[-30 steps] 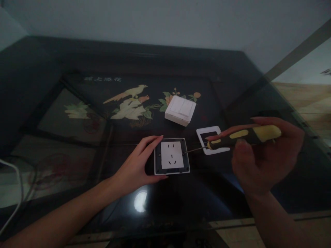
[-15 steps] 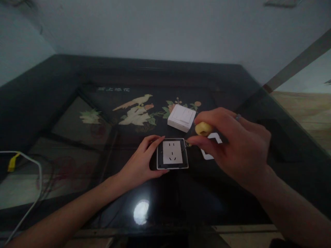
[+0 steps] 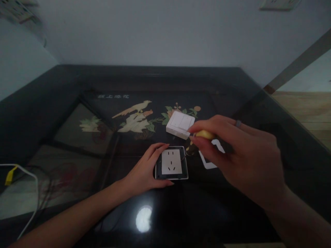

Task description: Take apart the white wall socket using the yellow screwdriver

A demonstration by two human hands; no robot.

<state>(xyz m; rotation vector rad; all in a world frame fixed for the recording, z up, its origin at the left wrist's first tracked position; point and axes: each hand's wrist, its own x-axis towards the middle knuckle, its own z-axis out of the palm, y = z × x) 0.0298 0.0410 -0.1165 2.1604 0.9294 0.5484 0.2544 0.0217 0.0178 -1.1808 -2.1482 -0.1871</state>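
A square wall socket (image 3: pixel 171 162) with a white face and dark surround lies on the glossy black table. My left hand (image 3: pixel 144 168) grips its left side, thumb at the lower edge and fingers at the upper edge. Pinched in my right hand (image 3: pixel 232 148) is a yellow-handled screwdriver (image 3: pixel 204 134), whose thin shaft points down toward the socket's right edge; whether its tip touches cannot be made out. Just behind the socket sits a white switch box (image 3: pixel 180 124). A white frame (image 3: pixel 208 163) lies right of the socket, partly hidden by my right hand.
The black table (image 3: pixel 144 79) has a bird and flower picture and meets a grey wall. A white cable (image 3: pixel 37 193) with a yellow tag (image 3: pixel 10 175) runs along the left. Wall outlets (image 3: pixel 279 4) show at the top right.
The view has tilted, so the table things appear slightly lower. My right hand has turned the screwdriver's handle flatter; my left hand still holds the socket.
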